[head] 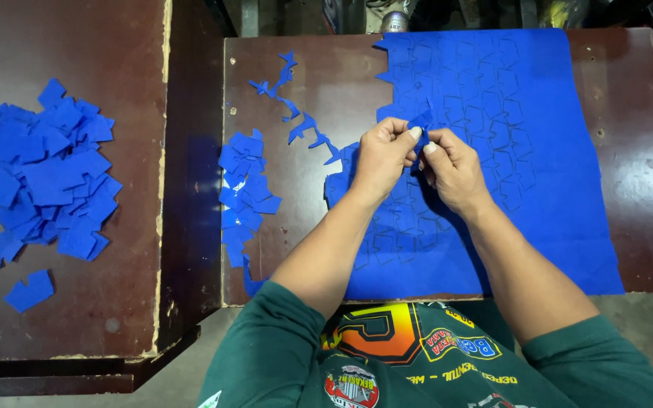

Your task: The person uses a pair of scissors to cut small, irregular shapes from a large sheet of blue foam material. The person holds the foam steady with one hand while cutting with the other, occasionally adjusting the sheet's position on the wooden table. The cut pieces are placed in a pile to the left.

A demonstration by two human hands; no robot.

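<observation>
A large blue sheet (538,151) with pre-cut shapes covers most of the brown table (636,227) in front of me. My left hand (382,155) and my right hand (451,166) meet over its left part, both pinching one small blue cut piece (419,127) between thumbs and fingertips. The piece is lifted a little above the sheet. A row of loose blue pieces (245,196) lies on the table left of my left hand. A thin jagged blue offcut strip (296,113) runs from the table's far left toward the sheet.
A second brown table (130,287) stands to the left, across a dark gap. It carries a big heap of blue cut pieces (43,177) and one separate piece (30,291). Clutter lines the far edge beyond the table.
</observation>
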